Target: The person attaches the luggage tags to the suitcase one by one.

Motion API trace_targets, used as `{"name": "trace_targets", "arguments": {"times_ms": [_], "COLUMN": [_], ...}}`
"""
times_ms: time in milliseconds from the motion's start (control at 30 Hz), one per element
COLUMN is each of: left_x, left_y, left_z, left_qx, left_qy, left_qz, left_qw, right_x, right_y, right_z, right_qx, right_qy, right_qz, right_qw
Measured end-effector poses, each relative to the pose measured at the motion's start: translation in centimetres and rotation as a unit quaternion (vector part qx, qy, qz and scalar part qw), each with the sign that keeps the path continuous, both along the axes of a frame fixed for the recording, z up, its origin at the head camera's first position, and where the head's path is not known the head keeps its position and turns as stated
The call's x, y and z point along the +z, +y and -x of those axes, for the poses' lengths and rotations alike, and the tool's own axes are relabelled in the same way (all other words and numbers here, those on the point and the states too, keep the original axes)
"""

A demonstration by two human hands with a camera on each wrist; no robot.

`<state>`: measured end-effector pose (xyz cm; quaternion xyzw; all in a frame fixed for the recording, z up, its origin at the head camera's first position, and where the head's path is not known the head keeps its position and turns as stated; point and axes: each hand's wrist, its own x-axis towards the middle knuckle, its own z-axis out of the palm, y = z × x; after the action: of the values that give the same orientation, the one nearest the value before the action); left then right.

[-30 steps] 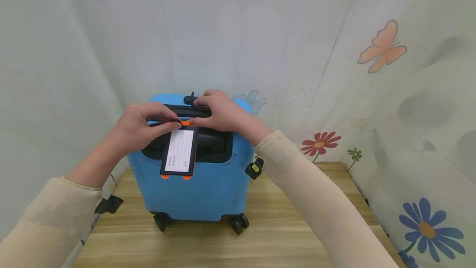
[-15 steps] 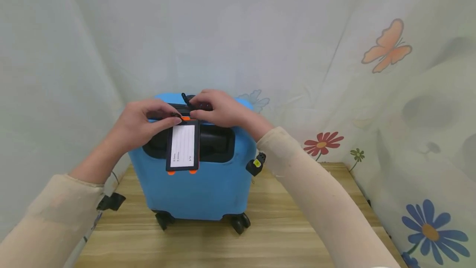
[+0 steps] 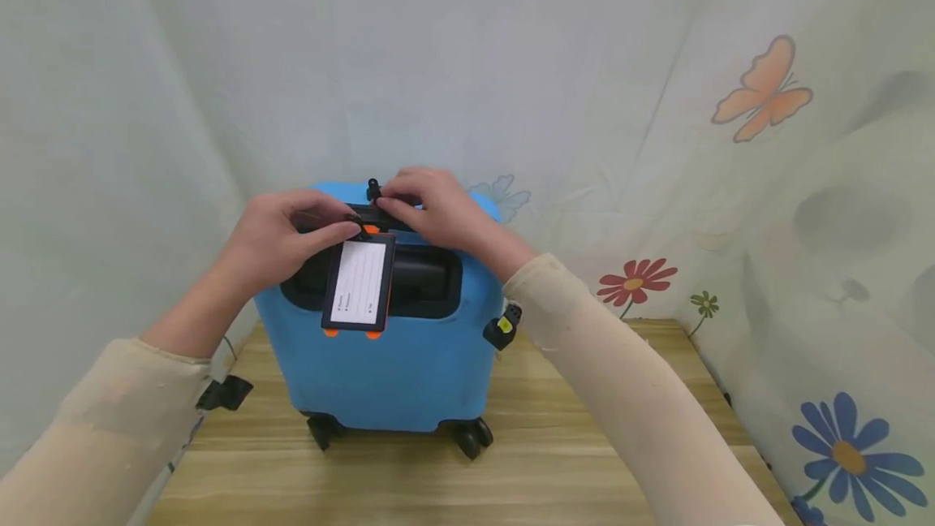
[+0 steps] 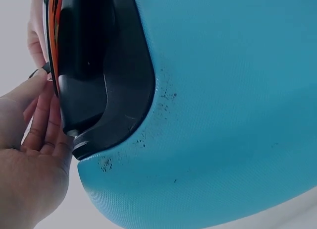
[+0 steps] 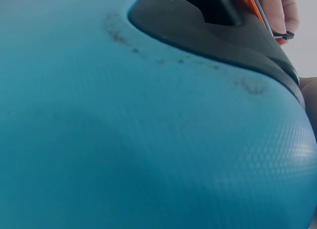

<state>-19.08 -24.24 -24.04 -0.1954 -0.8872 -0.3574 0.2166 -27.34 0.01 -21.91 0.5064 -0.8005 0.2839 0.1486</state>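
Note:
A small blue suitcase (image 3: 394, 364) stands on its wheels on a wooden table (image 3: 453, 485). A black-framed luggage tag (image 3: 358, 284) with a white card and orange back hangs in front of the suitcase's black handle recess (image 3: 427, 282). My left hand (image 3: 281, 238) pinches the tag's black strap at its top. My right hand (image 3: 431, 209) pinches the strap's other end (image 3: 374, 187) above the handle. The left wrist view shows the blue shell (image 4: 223, 110), the black recess (image 4: 114, 80) and my left hand's fingers (image 4: 37, 125) beside the tag's edge. Most of the right wrist view is blue shell (image 5: 148, 140).
Pale curtains printed with flowers (image 3: 634, 282) and butterflies (image 3: 760, 92) close in the table on the left, back and right. A black clip (image 3: 226, 392) sits at the table's left edge. Another black and yellow piece (image 3: 501, 326) hangs at the suitcase's right side.
Both hands have lifted slightly along the handle. The tag has swung from hanging straight to tilting a little. The strap end now stands up by my right fingers.

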Motion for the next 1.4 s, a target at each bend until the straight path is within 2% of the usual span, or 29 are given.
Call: {"name": "trace_targets", "arguments": {"times_ms": [200, 333, 433, 600, 767, 900, 1233, 1400], "left_x": [0.4, 0.6, 0.7, 1.0, 1.4, 1.2, 0.5, 0.3], "left_y": [0.3, 0.5, 0.6, 1.0, 1.4, 1.8, 2.5, 2.4], "left_z": [0.0, -0.1, -0.1, -0.1, -0.1, 0.0, -0.3, -0.3], "left_qx": [0.0, -0.003, 0.007, 0.02, 0.018, 0.012, -0.01, -0.012], "left_qy": [-0.001, 0.009, 0.009, 0.014, 0.037, 0.048, 0.012, 0.009], "left_qz": [-0.01, -0.007, -0.011, -0.019, -0.023, -0.014, -0.005, 0.009], "left_qw": [1.0, 0.9999, 0.9999, 0.9995, 0.9989, 0.9987, 0.9999, 0.9998], "right_x": [-0.1, -0.1, -0.3, -0.4, -0.4, -0.5, -0.6, -0.7], "right_y": [0.1, 0.3, 0.3, 0.4, 0.4, 0.5, 0.4, 0.4], "right_z": [0.0, 0.0, 0.1, 0.2, 0.2, 0.2, 0.0, 0.2], "right_qx": [-0.017, -0.023, -0.022, -0.02, -0.018, -0.021, -0.026, -0.029], "right_qy": [0.049, 0.064, 0.07, 0.071, 0.061, 0.054, 0.052, 0.055], "right_qz": [0.02, 0.033, 0.033, 0.019, 0.016, 0.008, 0.009, 0.012], "right_qw": [0.9984, 0.9971, 0.9967, 0.9971, 0.9979, 0.9983, 0.9983, 0.998]}}
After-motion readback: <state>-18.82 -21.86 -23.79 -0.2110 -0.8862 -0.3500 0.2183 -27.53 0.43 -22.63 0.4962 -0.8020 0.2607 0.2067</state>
